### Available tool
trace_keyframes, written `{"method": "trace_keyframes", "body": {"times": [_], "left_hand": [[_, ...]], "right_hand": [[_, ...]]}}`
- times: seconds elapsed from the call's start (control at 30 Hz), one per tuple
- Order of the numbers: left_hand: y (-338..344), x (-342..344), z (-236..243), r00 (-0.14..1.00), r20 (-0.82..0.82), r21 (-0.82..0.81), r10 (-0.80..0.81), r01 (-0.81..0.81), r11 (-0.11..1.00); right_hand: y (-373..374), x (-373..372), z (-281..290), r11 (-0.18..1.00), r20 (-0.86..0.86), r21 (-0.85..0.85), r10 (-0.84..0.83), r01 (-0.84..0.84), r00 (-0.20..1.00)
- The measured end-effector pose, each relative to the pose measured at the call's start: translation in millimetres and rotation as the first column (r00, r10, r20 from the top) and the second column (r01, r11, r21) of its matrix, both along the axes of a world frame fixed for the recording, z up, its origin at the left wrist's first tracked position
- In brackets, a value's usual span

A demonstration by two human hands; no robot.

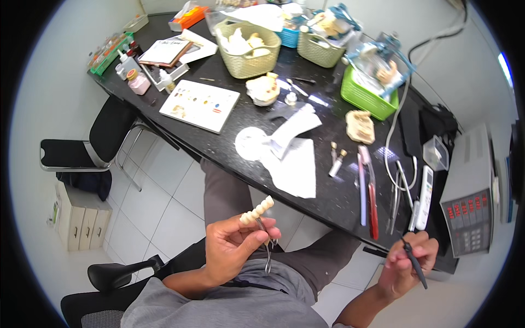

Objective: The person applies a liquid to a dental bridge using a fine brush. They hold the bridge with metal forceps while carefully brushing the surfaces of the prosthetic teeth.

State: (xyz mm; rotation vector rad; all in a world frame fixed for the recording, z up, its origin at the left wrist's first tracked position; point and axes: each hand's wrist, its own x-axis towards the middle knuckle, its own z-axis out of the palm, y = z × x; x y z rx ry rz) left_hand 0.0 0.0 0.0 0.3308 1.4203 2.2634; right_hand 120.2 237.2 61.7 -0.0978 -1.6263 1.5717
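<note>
Above my lap, my left hand [232, 247] is closed round a metal locking forceps [268, 261], its ring handles pointing down toward my body. A curved row of cream dental crowns [257, 211] sits at the upper end of the forceps, just above my fingertips. Off the desk's right front corner, my right hand [402, 268] pinches a slim dark brush-like tool [417, 267], its thin tip pointing up and left. The tip's exact kind is too small to make out. A wide gap separates the tool from the crowns.
On the black desk [219, 150] are a white paint palette [210, 119], white tissue [295, 172], plaster dental casts [262, 92], a red-handled brush [373, 210] and tweezers [394, 210]. Baskets [249, 66] line the back. A grey control unit [467, 218] stands at right.
</note>
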Motion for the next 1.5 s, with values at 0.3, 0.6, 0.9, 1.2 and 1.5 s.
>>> {"method": "trace_keyframes", "body": {"times": [0.3, 0.6, 0.9, 1.2, 1.5], "left_hand": [[-50, -92, -6, 0.995, -0.012, 0.0, 0.099, -0.099, 0.995], [-83, -148, -18, 0.993, 0.067, -0.061, 0.094, -0.089, 0.994], [-111, -188, -18, 0.996, 0.089, -0.143, 0.01, 0.003, 0.99], [-123, -203, -33, 0.999, 0.037, -0.172, -0.028, 0.034, 0.984], [-117, -196, -42, 0.995, 0.096, -0.115, -0.027, 0.038, 0.993]], "right_hand": [[-73, -160, 3, 0.999, 0.129, -0.028, 0.023, -0.019, 0.991], [-104, -255, 4, 0.982, 0.342, 0.154, 0.054, -0.113, 0.938], [-125, -311, -8, 0.94, 0.457, 0.336, -0.11, -0.057, 0.883], [-120, -324, -25, 0.855, 0.473, 0.516, -0.243, -0.043, 0.847], [-122, -326, -29, 0.815, 0.508, 0.568, -0.241, -0.112, 0.827]]}}
